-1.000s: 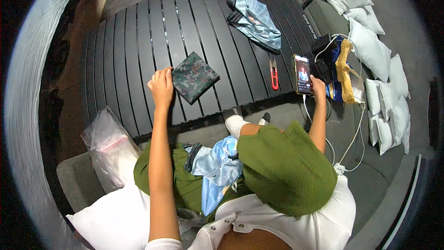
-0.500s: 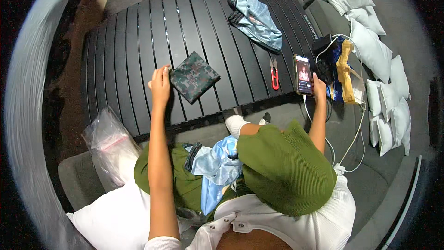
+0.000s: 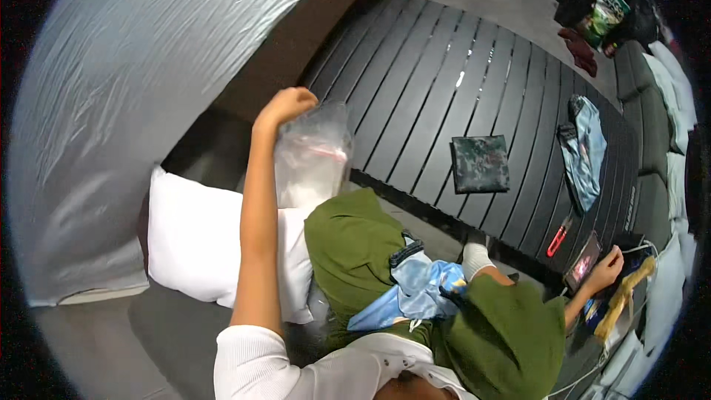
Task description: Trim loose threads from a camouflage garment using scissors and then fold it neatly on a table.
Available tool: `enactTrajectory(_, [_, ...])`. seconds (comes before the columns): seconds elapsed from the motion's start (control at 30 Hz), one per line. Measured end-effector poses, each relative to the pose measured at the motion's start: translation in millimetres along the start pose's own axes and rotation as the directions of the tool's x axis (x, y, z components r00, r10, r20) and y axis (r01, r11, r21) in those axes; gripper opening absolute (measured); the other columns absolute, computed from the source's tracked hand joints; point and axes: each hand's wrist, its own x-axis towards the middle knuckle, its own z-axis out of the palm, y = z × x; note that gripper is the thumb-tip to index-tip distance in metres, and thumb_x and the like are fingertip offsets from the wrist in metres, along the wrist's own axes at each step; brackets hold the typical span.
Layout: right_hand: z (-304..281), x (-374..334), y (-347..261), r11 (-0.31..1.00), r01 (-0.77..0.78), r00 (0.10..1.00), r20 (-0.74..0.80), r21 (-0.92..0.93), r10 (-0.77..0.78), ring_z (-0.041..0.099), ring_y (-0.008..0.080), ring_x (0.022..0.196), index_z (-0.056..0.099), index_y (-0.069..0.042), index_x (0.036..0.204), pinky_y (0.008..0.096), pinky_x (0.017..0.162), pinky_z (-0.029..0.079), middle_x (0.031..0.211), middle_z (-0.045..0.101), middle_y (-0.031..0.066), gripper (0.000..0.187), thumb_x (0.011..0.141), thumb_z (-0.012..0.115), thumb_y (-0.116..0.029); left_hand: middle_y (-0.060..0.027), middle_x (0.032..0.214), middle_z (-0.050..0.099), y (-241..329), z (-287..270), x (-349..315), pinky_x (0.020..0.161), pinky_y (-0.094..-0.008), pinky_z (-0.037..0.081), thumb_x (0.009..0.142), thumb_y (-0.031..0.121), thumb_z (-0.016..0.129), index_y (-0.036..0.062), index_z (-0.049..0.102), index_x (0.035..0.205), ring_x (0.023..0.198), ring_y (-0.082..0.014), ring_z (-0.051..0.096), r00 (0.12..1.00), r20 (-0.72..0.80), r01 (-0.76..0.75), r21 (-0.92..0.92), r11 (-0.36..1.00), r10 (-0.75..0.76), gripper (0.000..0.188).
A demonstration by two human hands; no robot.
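Note:
My left hand [image 3: 287, 107] is at the upper edge of a clear plastic bag [image 3: 315, 155] with a red strip, its fingers bent together at the plastic. The fingertips are partly hidden. Far to the right, my right hand [image 3: 606, 271] grips the edge of a smartphone [image 3: 583, 262] with a lit screen, tilted up at the table's near right corner. A cable hangs near it. Across my lap lies shiny light-blue cloth [image 3: 422, 285] with dark elastic trim. A folded dark camouflage cloth square [image 3: 481, 164] lies on the black slatted table [image 3: 415, 89].
Red thread snips [image 3: 558, 238] and another light-blue cloth piece [image 3: 585, 152] lie on the table's right side. A white pillow [image 3: 196, 233] sits left of my legs. Beside the phone stands a yellow and blue bag [image 3: 626, 300]. Silvery fabric [image 3: 163, 52] hangs at the left.
My view has swung left. My left hand has gone from beside the camouflage square to the plastic bag. My right hand still holds the phone, now tilted.

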Motion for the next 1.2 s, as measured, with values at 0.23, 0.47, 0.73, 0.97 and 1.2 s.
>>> enactTrajectory(0.23, [38.7,-23.6,-135.4,0.852,-0.024,0.975,0.200,0.524,-0.095,0.054,0.0188,0.076,0.058,0.002,0.084,0.0287,0.072,0.042,0.082,0.057,0.0088,0.013,0.086,0.051,-0.010,-0.0069,0.086,0.063,-14.5,31.3,9.5,0.077,-0.0294,0.045,0.069,0.015,0.067,0.0046,0.062,0.094,0.085,-0.0162,0.058,0.922,0.384,-0.014,-0.079,0.997,0.043,0.028])
enactTrajectory(0.47, [50.8,-76.3,-336.7,0.064,0.376,0.343,-0.074,0.925,-0.936,0.051,0.0254,0.070,0.056,-0.004,0.075,0.0349,0.063,0.041,0.074,0.053,0.0081,0.009,0.068,0.063,-0.005,-0.0081,0.087,0.062,-68.4,36.8,1.9,0.083,-0.0348,0.041,0.060,0.022,0.074,0.0081,0.061,0.092,0.092,-0.0242,0.052,0.984,0.098,-0.157,0.124,0.980,0.145,0.038])
enactTrajectory(0.73, [40.4,-75.4,-369.2,0.026,0.194,0.359,-0.046,0.981,-0.932,0.051,0.0236,0.069,0.057,-0.005,0.078,0.0331,0.063,0.040,0.075,0.055,0.0069,0.010,0.070,0.063,-0.006,-0.0038,0.082,0.062,-2.0,-19.2,-21.5,0.067,-0.0243,0.045,0.078,0.012,0.060,-0.0012,0.061,0.085,0.073,-0.0112,0.055,0.994,-0.061,-0.110,-0.412,0.905,0.093,0.015])
enactTrajectory(0.97, [17.1,-16.4,-366.7,0.335,-0.276,0.523,0.433,0.901,-0.734,0.054,0.0200,0.091,0.053,-0.003,0.104,0.0302,0.080,0.041,0.097,0.057,0.0083,0.038,0.071,0.066,-0.015,-0.0012,0.073,0.057,153.9,-66.8,-50.4,0.054,-0.0192,0.045,0.079,0.016,0.063,0.0049,0.060,0.085,0.059,-0.0059,0.053,0.991,-0.025,-0.119,-0.587,0.801,0.129,0.012])
enactTrajectory(1.2, [2.1,18.7,-396.8,0.154,-0.440,0.564,0.405,0.885,-0.719,0.046,0.0232,0.107,0.043,-0.009,0.119,0.0363,0.092,0.034,0.118,0.046,0.0105,0.061,0.066,0.071,-0.017,0.0008,0.069,0.057,236.0,-9.1,-48.8,0.042,-0.0154,0.038,0.080,0.019,0.062,0.0039,0.059,0.087,0.048,-0.0022,0.048,0.937,0.163,-0.092,-0.738,0.669,0.308,0.016])
